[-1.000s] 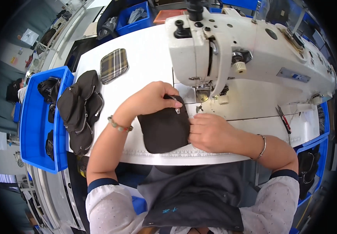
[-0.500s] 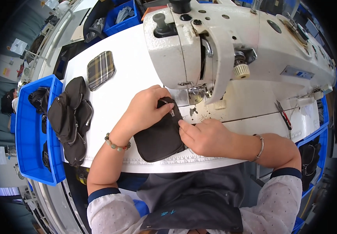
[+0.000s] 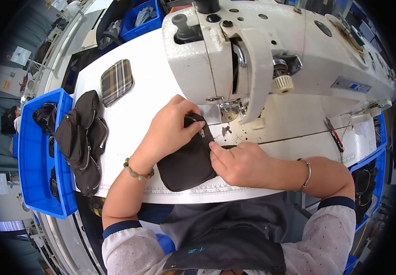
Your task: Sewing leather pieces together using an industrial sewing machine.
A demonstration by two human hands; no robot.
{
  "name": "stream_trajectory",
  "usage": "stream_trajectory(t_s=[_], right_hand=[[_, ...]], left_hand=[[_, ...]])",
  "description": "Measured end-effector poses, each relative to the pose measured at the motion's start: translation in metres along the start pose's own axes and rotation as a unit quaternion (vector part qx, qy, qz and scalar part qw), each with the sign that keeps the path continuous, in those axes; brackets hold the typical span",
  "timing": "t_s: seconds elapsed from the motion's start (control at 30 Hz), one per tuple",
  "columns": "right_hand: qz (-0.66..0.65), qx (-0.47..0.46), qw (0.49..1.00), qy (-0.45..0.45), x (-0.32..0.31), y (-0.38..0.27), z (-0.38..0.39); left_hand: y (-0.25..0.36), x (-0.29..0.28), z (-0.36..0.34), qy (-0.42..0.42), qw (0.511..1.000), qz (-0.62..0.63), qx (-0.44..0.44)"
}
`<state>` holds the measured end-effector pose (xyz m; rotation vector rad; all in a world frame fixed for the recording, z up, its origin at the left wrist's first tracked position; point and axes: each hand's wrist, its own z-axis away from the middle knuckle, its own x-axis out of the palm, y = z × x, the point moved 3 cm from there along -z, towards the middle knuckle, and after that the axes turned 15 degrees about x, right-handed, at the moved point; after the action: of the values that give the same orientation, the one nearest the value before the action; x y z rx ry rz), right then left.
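Note:
A dark brown fabric pouch (image 3: 179,167) with a silver zipper pull lies on the white sewing table (image 3: 129,119), just below and left of the presser foot (image 3: 230,110) of a white sewing machine (image 3: 317,68). My left hand (image 3: 166,130) grips the pouch's upper zippered corner, thumb pressed over the zip. My right hand (image 3: 239,162) pinches its right edge with thumb and curled fingers, where a strip of dark material shows behind the fingers.
Several dark pouches (image 3: 81,137) are piled at left beside a blue bin (image 3: 42,192) holding more. A plaid square (image 3: 116,82) sits behind them. Red-handled snips (image 3: 335,137) lie right of my hands. Another blue bin (image 3: 138,27) stands behind the table; dark items (image 3: 363,188) sit at lower right.
The view has shifted, with the machine appearing larger. My right hand's fingers have moved up along the pouch's edge, and a dark strip now shows beside them. My left hand keeps its grip.

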<state>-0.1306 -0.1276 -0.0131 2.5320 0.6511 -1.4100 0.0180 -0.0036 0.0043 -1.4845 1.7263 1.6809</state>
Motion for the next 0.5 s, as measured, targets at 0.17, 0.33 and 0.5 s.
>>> stream_trajectory(t_s=[0.17,0.33,0.5], right_hand=[[-0.014,0.003,1.0,-0.007,-0.001,0.0,-0.001],[0.059,0.025,0.998,-0.021,0.0,0.005,-0.001],[0.103,0.066,0.992,-0.033,0.0,0.02,-0.005]], left_hand=[[-0.004,0.002,-0.001,-0.049,0.998,-0.009,-0.036],[-0.005,0.008,-0.024,-0.031,0.999,-0.002,-0.031],[-0.012,0.014,-0.047,-0.002,0.998,-0.038,0.052]])
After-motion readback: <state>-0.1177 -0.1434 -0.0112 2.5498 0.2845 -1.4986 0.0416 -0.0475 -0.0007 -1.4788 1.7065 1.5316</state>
